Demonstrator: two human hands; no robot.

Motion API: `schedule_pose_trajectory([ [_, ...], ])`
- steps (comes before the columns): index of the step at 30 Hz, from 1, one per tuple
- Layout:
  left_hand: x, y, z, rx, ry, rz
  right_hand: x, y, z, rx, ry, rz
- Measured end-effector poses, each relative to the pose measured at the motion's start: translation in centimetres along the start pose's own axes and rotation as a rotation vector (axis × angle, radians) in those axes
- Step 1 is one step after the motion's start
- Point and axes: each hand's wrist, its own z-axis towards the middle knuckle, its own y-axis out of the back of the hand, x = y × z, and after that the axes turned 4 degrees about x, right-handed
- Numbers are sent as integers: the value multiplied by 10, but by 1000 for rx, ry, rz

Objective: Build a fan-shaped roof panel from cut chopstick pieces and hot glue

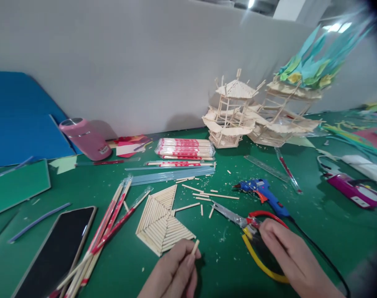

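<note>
Between the thumb and fingers of my left hand (pixel 176 269) is a short piece of wooden stick (pixel 195 247). Just beyond that hand lies a flat fan-like panel of glued sticks (pixel 151 223), made of several triangular sections with a gap on its right side. My right hand (pixel 284 248) is closed at the red handle of a pair of scissors (pixel 234 217), whose blades point up and left over the table. Their yellow handle hangs lower, partly behind my hand. Cut stick pieces (pixel 202 210) lie scattered between the panel and the scissors.
A blue glue gun (pixel 262 192) lies behind the scissors, its cord running right. Wrapped chopsticks (pixel 107 223) and a phone (pixel 58 252) are at left. Farther back stand a pink tumbler (pixel 85 138), a chopstick pack (pixel 186 148) and stick-built pavilion models (pixel 234 111). A purple device (pixel 352 190) lies right.
</note>
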Motion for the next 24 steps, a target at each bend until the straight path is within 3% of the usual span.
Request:
schedule_pose_trajectory([
  [5,-8,-3,17,-115,-22,-191,-38,10,-14,-84,-103,-164],
  [8,-11,-5,24,-161,51,-336,-59,9,-21,-144,-5,-329],
  [11,-16,-8,28,-165,91,-533,-71,4,-24,-117,95,-519],
  [14,-20,-10,32,-158,99,-650,-69,-1,-20,-82,70,-644],
  [18,-21,-10,35,-146,75,-731,-54,-1,-6,-22,-40,-641],
  [24,-20,-6,34,-174,10,-634,-35,3,2,67,-110,-326],
])
